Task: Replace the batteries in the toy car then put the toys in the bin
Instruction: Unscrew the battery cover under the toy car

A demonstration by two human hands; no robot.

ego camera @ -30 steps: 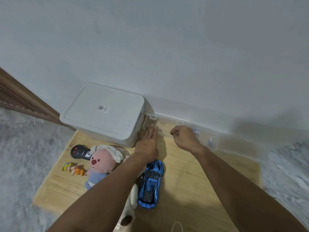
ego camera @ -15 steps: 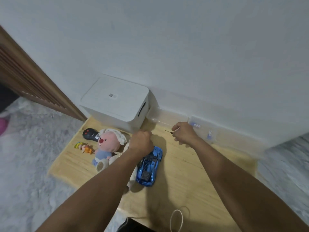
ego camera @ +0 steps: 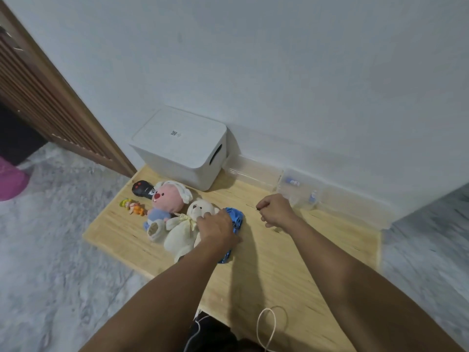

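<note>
1. Toy car point(ego camera: 234, 219): blue, lying on the wooden board point(ego camera: 291, 255) at frame centre, mostly covered by the left hand point(ego camera: 217, 228). Only the front end and a sliver of the rear edge show.
2. Left hand: palm down on the car, fingers curled over its body and gripping it; fingertips reach toward the white teddy point(ego camera: 182, 229), which lies just left of the car and touches the hand.
3. Right hand point(ego camera: 275, 210): right of centre, above the board, fingers closed in a pinch on a thin screwdriver point(ego camera: 252, 207) whose dark tip points left (handle hidden in the fist). Hand and car are apart.
4. Bin point(ego camera: 181, 148): white, lid on, QR sticker on top, handle slot on its right side. Sits at the back-left corner of the board against the wall point(ego camera: 279, 72).
5. Other toys, left of centre: pink-faced plush point(ego camera: 166, 200) in a white cap, leaning against the teddy; black remote point(ego camera: 142, 189) behind it; small colourful figurine point(ego camera: 132, 206) at the far left of the board.
6. Clear plastic organiser point(ego camera: 299, 186) along the wall at right of centre, small blue-and-white items inside (too small to identify).
7. Lower edge of frame: a pale cord loop point(ego camera: 266, 326) on the board.
8. Surroundings: grey carpet point(ego camera: 63, 262) around the board, slatted wooden panel point(ego camera: 45, 97) upper left, something pink point(ego camera: 11, 181) at the far left edge.
</note>
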